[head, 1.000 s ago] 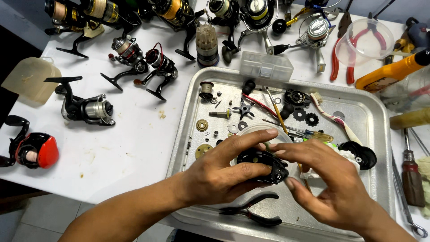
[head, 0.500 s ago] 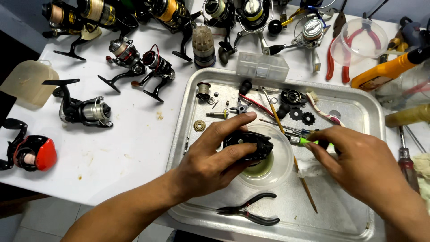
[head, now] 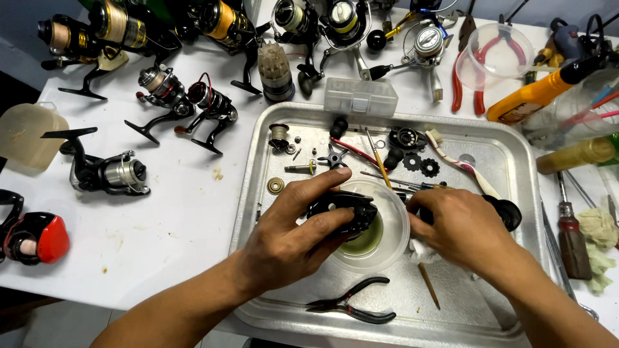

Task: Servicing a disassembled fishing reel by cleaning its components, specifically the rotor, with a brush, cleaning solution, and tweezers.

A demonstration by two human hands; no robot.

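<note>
The left hand pinches a black reel body over a clear bowl on the metal tray. It looks rigid, light, probably greasy; gripping its flat sides seems safest. The right hand presses on a white rag, grip closed.

A white worktable stands over grey floor, evenly lit.

left hand curled in a closed grip, right hand palm-down, fingers curled, forearms converging
</note>
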